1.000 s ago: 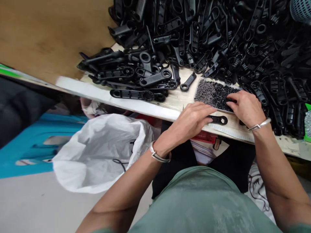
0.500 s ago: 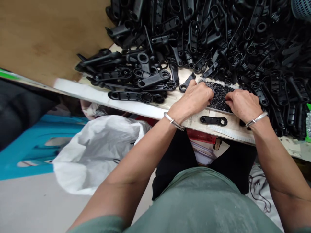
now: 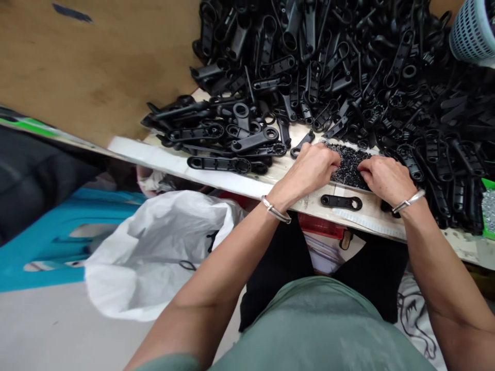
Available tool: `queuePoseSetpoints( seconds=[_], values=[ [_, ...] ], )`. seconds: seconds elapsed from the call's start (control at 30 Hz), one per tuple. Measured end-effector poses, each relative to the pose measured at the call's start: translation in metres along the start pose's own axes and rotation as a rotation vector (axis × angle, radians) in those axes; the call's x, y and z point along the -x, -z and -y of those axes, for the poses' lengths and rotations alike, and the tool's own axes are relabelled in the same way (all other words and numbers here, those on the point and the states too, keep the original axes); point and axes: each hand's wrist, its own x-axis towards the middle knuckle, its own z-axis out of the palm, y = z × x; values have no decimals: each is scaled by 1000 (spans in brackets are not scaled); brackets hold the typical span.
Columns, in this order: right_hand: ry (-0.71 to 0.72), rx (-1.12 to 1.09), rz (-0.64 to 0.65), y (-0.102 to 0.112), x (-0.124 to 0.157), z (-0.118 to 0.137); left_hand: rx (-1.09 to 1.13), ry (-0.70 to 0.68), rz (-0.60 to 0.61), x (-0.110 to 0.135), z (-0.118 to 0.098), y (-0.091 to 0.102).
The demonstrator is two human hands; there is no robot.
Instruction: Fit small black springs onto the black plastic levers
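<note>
A flat tray of tiny black parts (image 3: 349,161) lies near the table's front edge. My left hand (image 3: 312,167) rests on its left side with the fingers curled down into the small parts. My right hand (image 3: 384,178) is on its right side, fingers bent and pinching among them. What either hand holds is too small to make out. One black plastic lever (image 3: 341,201) with a ring at each end lies flat on the table just in front of the tray, between my wrists.
A big heap of black plastic levers (image 3: 348,77) covers the table behind and to the right. A white plastic bag (image 3: 154,247) hangs open below the table edge at the left, beside a blue stool (image 3: 50,242). A perforated basket (image 3: 474,31) stands at the top right.
My left hand left the lever at the table edge and moved up onto the tray's left side. My right hand stayed on the tray. The view shifted slightly.
</note>
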Motion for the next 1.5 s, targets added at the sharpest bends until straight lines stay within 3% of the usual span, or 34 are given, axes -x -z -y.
queuePoseSetpoints(
  seconds=[0.37, 0.53, 0.63, 0.9, 1.03, 1.3, 1.5],
  values=[
    [-67, -23, -18, -5, -3, 11, 420, 224, -199, 9, 1, 6],
    [-64, -42, -8, -6, -3, 9, 459, 216, -210, 10, 0, 3],
    [-31, -103, -72, -6, -1, 4, 483, 207, -223, 11, 0, 2],
    [-35, -669, -272, -19, -1, -10, 834, 281, -280, 11, -3, -2],
    [-3, -822, -313, -29, -3, -13, 996, 287, -320, 10, -5, -5],
    [-35, -1075, -279, -24, -2, -8, 1149, 252, -371, 11, -8, -12],
    [-101, -1526, -260, -14, 10, 0, 1210, 254, -389, 12, -14, -16]
  ],
)
